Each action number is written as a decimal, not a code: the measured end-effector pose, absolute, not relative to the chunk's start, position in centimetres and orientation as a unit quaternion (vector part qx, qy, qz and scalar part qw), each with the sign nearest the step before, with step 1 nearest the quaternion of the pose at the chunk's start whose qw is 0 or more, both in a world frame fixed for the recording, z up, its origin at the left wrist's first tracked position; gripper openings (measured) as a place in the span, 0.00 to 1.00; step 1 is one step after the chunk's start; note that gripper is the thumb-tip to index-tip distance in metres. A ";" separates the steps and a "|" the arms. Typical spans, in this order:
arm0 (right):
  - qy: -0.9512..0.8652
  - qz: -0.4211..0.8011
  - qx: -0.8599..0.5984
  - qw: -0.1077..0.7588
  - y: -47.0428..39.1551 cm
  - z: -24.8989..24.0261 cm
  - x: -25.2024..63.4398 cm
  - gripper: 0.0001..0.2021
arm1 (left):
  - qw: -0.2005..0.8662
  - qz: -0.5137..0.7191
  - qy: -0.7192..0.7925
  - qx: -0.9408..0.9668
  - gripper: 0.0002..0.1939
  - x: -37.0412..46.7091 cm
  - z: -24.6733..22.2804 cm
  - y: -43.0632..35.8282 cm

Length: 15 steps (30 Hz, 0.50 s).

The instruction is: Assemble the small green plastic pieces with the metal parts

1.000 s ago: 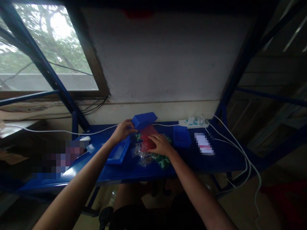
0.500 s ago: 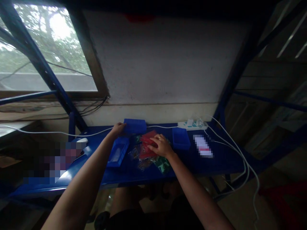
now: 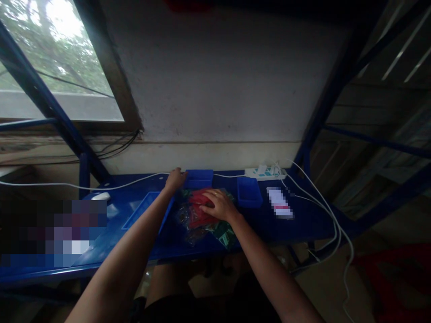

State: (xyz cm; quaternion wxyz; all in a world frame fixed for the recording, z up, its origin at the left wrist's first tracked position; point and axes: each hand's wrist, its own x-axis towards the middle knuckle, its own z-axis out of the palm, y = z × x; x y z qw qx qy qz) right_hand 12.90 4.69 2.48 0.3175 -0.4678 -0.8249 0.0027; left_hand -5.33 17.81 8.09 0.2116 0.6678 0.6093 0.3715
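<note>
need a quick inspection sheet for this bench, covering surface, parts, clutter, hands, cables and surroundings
Surface: blue table, glossy where window light falls.
Job's things: red packaging, clear packets and green packets heaped together; rear blue bin, right blue bin, and left blue tray, partly hidden by the forearm.
Clutter: blurred-out items at both sides; small white object at left.
Hands: left hand at the rear bin's left edge, grip unclear; right hand over the red packaging, thumb apart from fingers.
Cables: white cables near the power strip; dark cables below the window.
Surroundings: window, wall, blue frame.
</note>
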 end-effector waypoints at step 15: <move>-0.793 -0.039 -0.487 0.364 2.1 4.2 14.7 0.19 | -0.032 0.275 0.400 0.874 0.40 -4.9 -0.1 -2.9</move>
